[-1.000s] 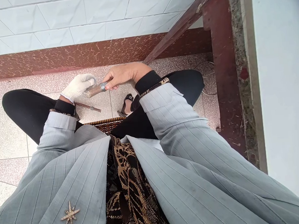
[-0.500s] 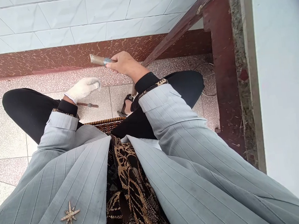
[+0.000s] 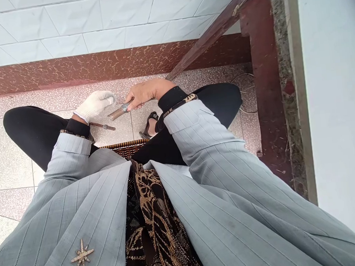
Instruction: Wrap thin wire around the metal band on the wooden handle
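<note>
My right hand [image 3: 144,93] is bare and closed round a short brown stick-like tool with a metal band [image 3: 120,110], which points down and left. My left hand [image 3: 96,103] wears a white knitted glove; its fingers are curled, and its tip is next to the tool's free end. What the glove pinches, if anything, is too small to make out. Below the glove a second thin rusty tool [image 3: 102,126] lies on the tiled floor [image 3: 22,175]. I sit with both knees spread, in black trousers and a grey striped jacket.
A woven seat edge [image 3: 125,146] shows between my legs. A sandalled foot [image 3: 149,126] rests on the tiles. A dark red skirting [image 3: 66,70] and white wall tiles lie ahead. A reddish door frame [image 3: 263,80] and a pale wall stand at the right.
My right hand lifted the banded tool up toward the skirting half a second ago and has now brought it back down beside the gloved left hand, which barely moved.
</note>
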A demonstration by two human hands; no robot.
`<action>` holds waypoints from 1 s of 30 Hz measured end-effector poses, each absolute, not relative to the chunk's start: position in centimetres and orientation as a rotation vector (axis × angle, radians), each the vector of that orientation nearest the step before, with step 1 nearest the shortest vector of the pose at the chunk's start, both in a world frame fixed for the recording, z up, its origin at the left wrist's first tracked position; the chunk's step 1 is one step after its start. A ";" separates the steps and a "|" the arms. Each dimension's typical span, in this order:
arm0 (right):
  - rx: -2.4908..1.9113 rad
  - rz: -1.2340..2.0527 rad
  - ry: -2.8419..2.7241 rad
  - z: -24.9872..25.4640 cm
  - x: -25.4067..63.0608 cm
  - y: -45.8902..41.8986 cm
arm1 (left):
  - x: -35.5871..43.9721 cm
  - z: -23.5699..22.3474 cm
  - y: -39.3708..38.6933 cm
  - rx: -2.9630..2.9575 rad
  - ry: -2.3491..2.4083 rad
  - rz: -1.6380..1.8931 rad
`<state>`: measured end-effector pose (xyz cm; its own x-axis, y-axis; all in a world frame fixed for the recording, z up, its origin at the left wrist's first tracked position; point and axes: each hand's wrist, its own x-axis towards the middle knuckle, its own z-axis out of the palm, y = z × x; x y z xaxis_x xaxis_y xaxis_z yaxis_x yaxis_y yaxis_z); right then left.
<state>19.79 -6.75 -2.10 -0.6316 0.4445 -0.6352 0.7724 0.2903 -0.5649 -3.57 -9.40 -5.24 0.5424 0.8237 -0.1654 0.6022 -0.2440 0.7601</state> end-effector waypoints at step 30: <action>1.428 -0.919 2.455 -3.4 20.1 -5.8 | -2.9 -3.9 -10.2 1.786 1.105 0.548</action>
<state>20.12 -5.82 -3.38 -0.5327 0.7340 -0.4212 0.8302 0.3567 -0.4284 -2.89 -10.19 -3.94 0.4951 0.8636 -0.0951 0.4469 -0.1593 0.8803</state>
